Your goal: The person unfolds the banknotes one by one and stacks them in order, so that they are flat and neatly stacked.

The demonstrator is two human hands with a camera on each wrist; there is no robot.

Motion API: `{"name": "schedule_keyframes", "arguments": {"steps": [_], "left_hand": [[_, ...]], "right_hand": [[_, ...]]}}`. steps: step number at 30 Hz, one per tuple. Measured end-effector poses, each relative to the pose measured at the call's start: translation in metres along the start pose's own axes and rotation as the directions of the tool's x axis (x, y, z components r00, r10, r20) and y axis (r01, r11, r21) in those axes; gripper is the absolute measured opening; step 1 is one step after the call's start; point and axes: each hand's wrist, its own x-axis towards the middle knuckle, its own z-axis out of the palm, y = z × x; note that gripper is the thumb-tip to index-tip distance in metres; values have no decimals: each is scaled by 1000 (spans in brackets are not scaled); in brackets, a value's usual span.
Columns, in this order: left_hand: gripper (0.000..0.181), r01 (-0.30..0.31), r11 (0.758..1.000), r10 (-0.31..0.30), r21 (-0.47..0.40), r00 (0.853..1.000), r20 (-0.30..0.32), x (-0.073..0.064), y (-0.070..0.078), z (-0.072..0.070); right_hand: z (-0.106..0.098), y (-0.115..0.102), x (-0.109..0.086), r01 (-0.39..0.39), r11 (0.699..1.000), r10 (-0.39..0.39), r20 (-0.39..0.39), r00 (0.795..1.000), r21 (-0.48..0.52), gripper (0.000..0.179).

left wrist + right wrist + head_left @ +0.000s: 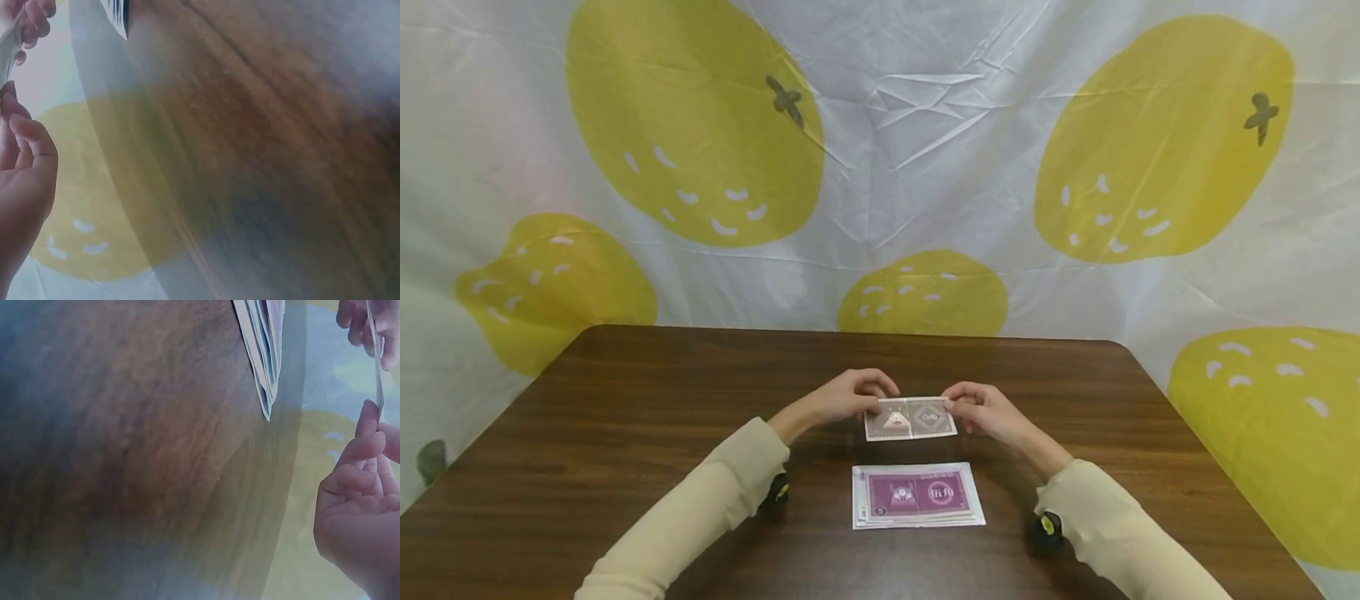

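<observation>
Between the two hands a grey-brown play banknote (912,419) is held up above the table, its printed face toward the head camera. My left hand (844,395) pinches its left end with thumb and fingers. At the opposite end, the right hand (992,412) grips the note's upper right corner. The right wrist view shows this note (379,362) nearly edge-on, with fingertips at both ends. Closer to the body lies a small stack of paper notes (917,495), a purple one on top and white edges sticking out below it.
A brown wood-grain table (685,392) extends around the hands. Behind it hangs a white cloth (917,167) printed with large yellow fruit. Dark wrist cameras (1047,530) sit under both cream sleeves (700,500). A dark rounded object (432,461) shows beyond the left table edge.
</observation>
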Motion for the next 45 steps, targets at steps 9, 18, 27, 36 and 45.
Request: {"name": "schedule_keyframes", "arguments": {"steps": [9, 18, 27, 36, 45], "left_hand": [[21, 4, 994, -8, -108, 999, -38, -11, -1, -3], [18, -24, 988, 21, -155, 1000, -22, -11, -4, 4], [16, 4, 1000, -2, -24, 998, 70, -23, -1, 7], [15, -106, 993, 91, 53, 969, 228, -33, -7, 15], [14, -52, 977, 3, 208, 974, 226, -37, -7, 26]], "right_hand": [[-1, -4, -7, -27, 997, 26, 24, 999, 70, 21], [1, 1, -11, -22, 992, 15, 57, 998, 123, 9], [-4, 5, -26, 26, 999, -22, 135, 991, -24, 23], [-4, 11, -37, 90, 994, -71, 251, 965, -65, 22], [0, 13, -43, 113, 985, -72, 282, 957, -133, 19]]}}
